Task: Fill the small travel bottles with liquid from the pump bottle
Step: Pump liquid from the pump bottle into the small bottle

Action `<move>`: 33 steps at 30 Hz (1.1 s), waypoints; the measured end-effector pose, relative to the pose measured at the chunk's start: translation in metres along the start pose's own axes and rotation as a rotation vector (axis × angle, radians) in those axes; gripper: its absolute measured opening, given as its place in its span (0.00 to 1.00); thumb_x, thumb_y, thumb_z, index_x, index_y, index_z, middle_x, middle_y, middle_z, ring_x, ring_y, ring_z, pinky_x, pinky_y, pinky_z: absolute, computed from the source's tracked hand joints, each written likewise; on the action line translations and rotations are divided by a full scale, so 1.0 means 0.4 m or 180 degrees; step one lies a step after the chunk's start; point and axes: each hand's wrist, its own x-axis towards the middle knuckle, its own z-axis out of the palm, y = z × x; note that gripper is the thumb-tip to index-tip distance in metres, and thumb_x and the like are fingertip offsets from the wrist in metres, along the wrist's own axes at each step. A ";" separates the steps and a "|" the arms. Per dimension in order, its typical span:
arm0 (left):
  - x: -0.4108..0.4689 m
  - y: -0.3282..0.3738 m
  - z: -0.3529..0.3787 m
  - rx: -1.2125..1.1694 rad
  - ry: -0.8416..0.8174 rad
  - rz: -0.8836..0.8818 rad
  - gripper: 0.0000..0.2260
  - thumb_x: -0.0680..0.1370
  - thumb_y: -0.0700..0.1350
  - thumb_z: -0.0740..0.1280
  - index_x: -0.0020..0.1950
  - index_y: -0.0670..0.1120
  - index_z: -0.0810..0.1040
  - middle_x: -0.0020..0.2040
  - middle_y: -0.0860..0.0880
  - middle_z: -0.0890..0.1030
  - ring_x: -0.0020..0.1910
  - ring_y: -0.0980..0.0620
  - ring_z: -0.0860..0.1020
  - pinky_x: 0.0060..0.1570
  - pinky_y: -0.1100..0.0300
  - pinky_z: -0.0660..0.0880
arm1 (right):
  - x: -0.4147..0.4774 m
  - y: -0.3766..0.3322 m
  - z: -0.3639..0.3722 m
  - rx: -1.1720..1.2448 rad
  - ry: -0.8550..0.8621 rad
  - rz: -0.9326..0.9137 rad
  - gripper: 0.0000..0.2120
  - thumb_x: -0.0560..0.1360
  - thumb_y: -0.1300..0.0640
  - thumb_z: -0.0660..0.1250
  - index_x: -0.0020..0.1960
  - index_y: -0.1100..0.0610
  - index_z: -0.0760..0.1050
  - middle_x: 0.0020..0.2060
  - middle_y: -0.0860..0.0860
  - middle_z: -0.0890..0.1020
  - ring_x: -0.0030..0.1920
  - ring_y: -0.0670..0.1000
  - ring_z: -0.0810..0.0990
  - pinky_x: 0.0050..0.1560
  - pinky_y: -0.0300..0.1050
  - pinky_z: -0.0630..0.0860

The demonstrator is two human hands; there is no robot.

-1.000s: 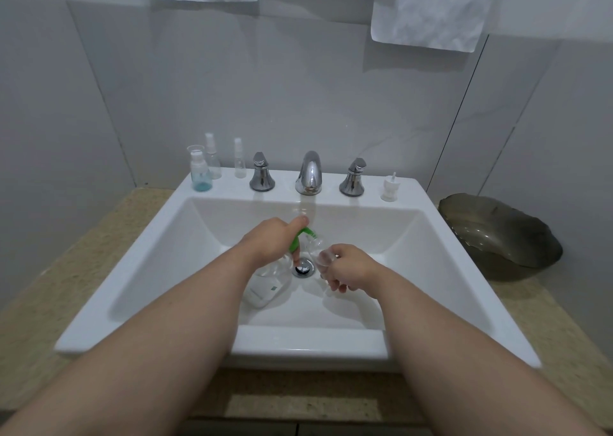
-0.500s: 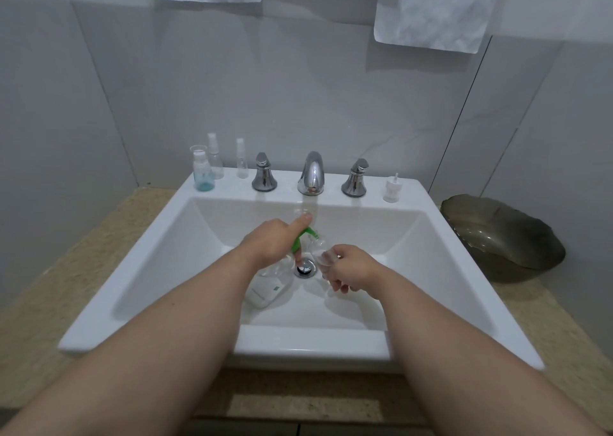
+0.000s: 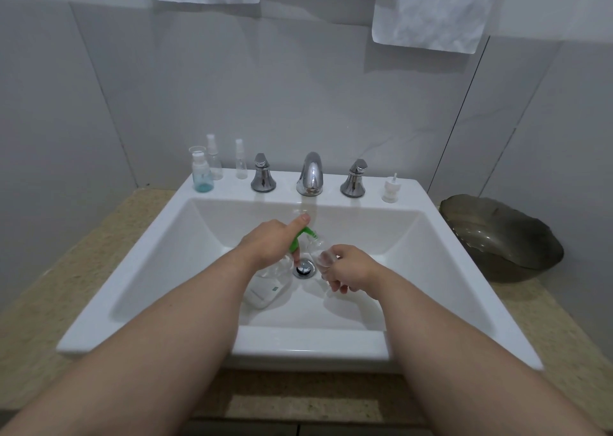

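L hand (image 3: 268, 243) is curled round the neck of a clear plastic pump bottle (image 3: 265, 291) w/ a white label, tilted low in the basin. Its index finger lies stretched along the top of the green pump head (image 3: 300, 238). R hand (image 3: 351, 269) pinches a small clear travel bottle (image 3: 323, 259) btw thumb and curled fingers, open mouth just beside the green nozzle. Both bottles sit inside the white ceramic sink (image 3: 159, 256), right over the chrome drain (image 3: 303, 267). The hands hide most of each bottle, so liquid levels can't be told.

Back ledge, L to R:
- small bottle w/ blue liquid (image 3: 200, 174)
- slim clear spray bottle (image 3: 214, 161), then a 2nd one (image 3: 241, 164)
- chrome tap handle (image 3: 262, 177)
- curved chrome spout (image 3: 310, 175), behind the hands and apart from them
- 2nd handle (image 3: 354, 178)
- small white pump cap (image 3: 390, 188)

A dark scalloped bowl (image 3: 501, 236) sits on the speckled beige counter (image 3: 49, 286), R of the sink. White cloths (image 3: 431, 10) hang on the grey tiled wall above.
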 end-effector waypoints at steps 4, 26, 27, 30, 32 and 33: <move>0.004 0.000 0.003 0.0013 0.0006 -0.0012 0.38 0.72 0.76 0.49 0.31 0.49 0.86 0.44 0.48 0.84 0.47 0.46 0.80 0.63 0.46 0.74 | 0.002 0.001 0.000 -0.0008 0.0002 0.0013 0.06 0.74 0.59 0.65 0.50 0.54 0.75 0.30 0.52 0.81 0.31 0.52 0.75 0.31 0.42 0.64; 0.004 0.002 0.007 0.0022 -0.0049 0.0055 0.37 0.73 0.74 0.50 0.30 0.49 0.85 0.41 0.49 0.84 0.46 0.46 0.80 0.61 0.47 0.75 | 0.001 0.000 0.000 -0.0044 0.0003 0.0014 0.04 0.73 0.56 0.66 0.48 0.53 0.74 0.31 0.51 0.81 0.31 0.52 0.75 0.31 0.42 0.64; 0.002 0.002 0.004 0.0045 -0.0033 0.0061 0.39 0.73 0.76 0.48 0.30 0.49 0.86 0.41 0.49 0.83 0.46 0.46 0.80 0.61 0.47 0.75 | 0.003 0.000 0.000 -0.0036 0.0013 0.0026 0.05 0.72 0.58 0.65 0.48 0.53 0.74 0.31 0.52 0.81 0.31 0.52 0.75 0.31 0.42 0.64; 0.001 0.002 0.000 0.0052 -0.0011 0.0017 0.41 0.73 0.78 0.47 0.30 0.49 0.85 0.41 0.47 0.82 0.46 0.45 0.80 0.62 0.45 0.75 | -0.002 -0.004 0.000 -0.0026 0.0001 -0.0014 0.05 0.73 0.56 0.65 0.49 0.54 0.75 0.30 0.51 0.81 0.31 0.52 0.75 0.31 0.42 0.64; -0.001 0.003 0.001 0.0040 -0.0018 0.0019 0.41 0.72 0.78 0.47 0.30 0.49 0.86 0.41 0.48 0.83 0.46 0.46 0.80 0.62 0.45 0.74 | -0.002 -0.004 -0.001 -0.0032 -0.0002 -0.0009 0.06 0.73 0.57 0.65 0.49 0.54 0.75 0.30 0.51 0.81 0.31 0.51 0.75 0.31 0.42 0.64; -0.001 0.004 0.002 0.0039 -0.0029 0.0032 0.40 0.72 0.78 0.48 0.31 0.49 0.86 0.42 0.49 0.83 0.47 0.46 0.80 0.63 0.45 0.74 | -0.001 -0.003 0.000 -0.0043 -0.0001 0.0003 0.06 0.73 0.58 0.65 0.50 0.54 0.75 0.30 0.51 0.81 0.30 0.51 0.75 0.31 0.42 0.64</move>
